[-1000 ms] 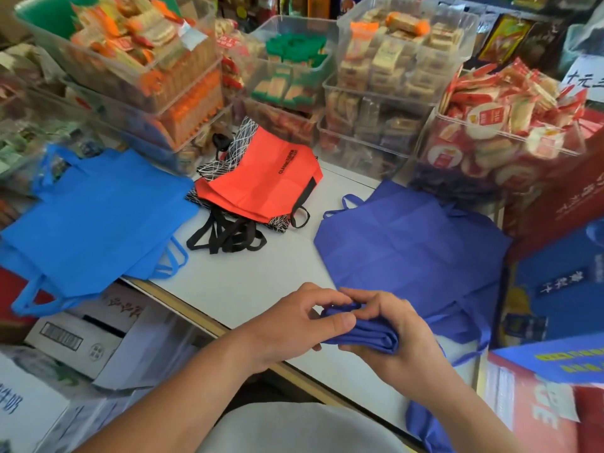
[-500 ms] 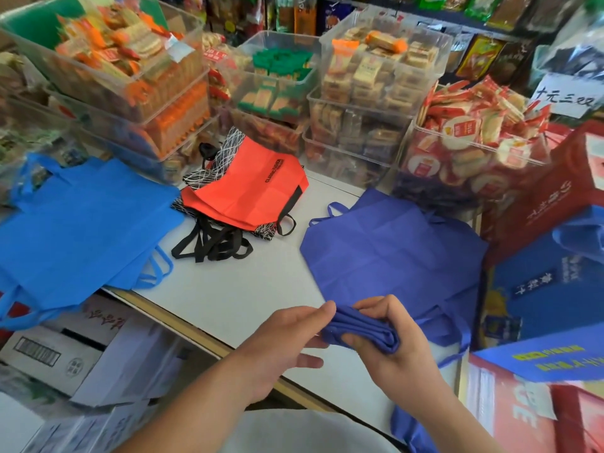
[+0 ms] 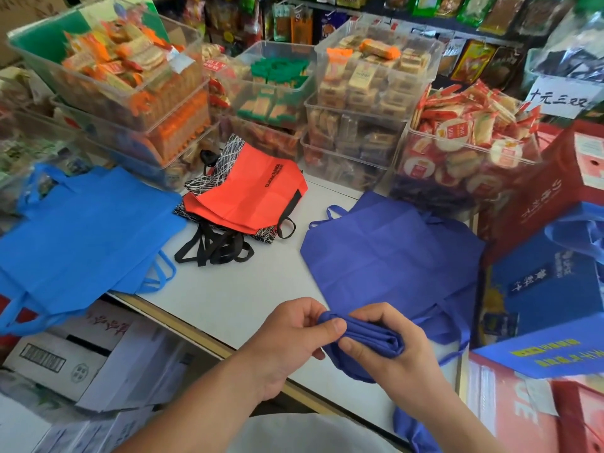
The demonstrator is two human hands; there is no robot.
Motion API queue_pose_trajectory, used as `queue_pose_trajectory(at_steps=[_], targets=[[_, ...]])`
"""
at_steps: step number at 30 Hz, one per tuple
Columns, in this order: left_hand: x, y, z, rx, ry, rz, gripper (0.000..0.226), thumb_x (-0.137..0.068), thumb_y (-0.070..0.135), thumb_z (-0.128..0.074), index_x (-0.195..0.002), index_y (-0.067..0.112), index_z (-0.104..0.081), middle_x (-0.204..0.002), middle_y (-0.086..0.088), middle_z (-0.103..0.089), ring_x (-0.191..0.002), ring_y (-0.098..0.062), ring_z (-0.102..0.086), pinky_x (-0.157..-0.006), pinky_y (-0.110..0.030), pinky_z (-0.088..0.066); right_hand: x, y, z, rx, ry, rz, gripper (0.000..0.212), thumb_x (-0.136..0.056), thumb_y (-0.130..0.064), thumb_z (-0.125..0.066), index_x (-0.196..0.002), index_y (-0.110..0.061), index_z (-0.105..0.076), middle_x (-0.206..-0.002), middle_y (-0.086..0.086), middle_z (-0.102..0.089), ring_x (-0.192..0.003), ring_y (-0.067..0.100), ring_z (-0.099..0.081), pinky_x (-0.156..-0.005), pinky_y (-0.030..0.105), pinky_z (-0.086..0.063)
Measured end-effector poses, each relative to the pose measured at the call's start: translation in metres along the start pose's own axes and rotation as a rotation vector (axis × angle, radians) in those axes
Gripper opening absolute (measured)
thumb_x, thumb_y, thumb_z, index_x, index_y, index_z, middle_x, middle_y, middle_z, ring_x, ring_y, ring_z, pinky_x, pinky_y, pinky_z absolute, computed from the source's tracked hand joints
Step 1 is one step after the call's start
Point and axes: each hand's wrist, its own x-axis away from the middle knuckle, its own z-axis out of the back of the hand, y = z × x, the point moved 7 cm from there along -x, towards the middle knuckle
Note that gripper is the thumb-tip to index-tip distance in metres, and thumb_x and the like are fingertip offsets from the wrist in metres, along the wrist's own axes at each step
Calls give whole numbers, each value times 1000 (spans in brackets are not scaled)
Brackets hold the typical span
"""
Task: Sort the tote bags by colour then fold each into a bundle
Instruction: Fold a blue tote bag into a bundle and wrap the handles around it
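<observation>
Your left hand (image 3: 287, 341) and right hand (image 3: 403, 359) both pinch the folded violet tote bag (image 3: 372, 338) above the desk's (image 3: 228, 299) near edge. Expect thin, light, limp fabric that will probably spring open. Grip across all stacked layers, never one loose edge.

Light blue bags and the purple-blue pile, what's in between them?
In the head view, the orange bags with tangled black handles lie between them; nearer the person, just bare white table.
</observation>
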Motion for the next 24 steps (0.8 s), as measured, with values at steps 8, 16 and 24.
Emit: queue_pose_trajectory(at_steps=[8, 16, 24], targets=[[1, 9, -4, 97, -34, -46, 12, -95, 19, -72, -92, 8, -68, -87, -9, -75, -77, -16, -67, -75, -30, -57, 1, 9, 14, -44, 102, -58, 23, -80, -6, -83, -96, -17, -71, -87, -1, -75, -79, 16, -70, -68, 19, -53], [-8, 6, -10, -43, 64, -79, 18, -96, 34, -70, -102, 18, -72, -100, -1, -78, -101, -18, -73, -95, -33, -57, -2, 18, 19, -60, 192, -113, 23, -82, -11, -83, -101, -21, -74, -94, -5, -76, -87, 13, -71, -73, 19, -54], [-18, -8, -8, -22, 66, 75, 13, -91, 18, -76, -97, 10, -68, -87, -4, -73, -77, -11, -66, -77, -27, -57, -3, 25, 12, 128, 90, -74, 23, -88, -17, -79, -102, -31, -69, -94, -12, -73, -86, 10, -70, -70, 21, -54]])
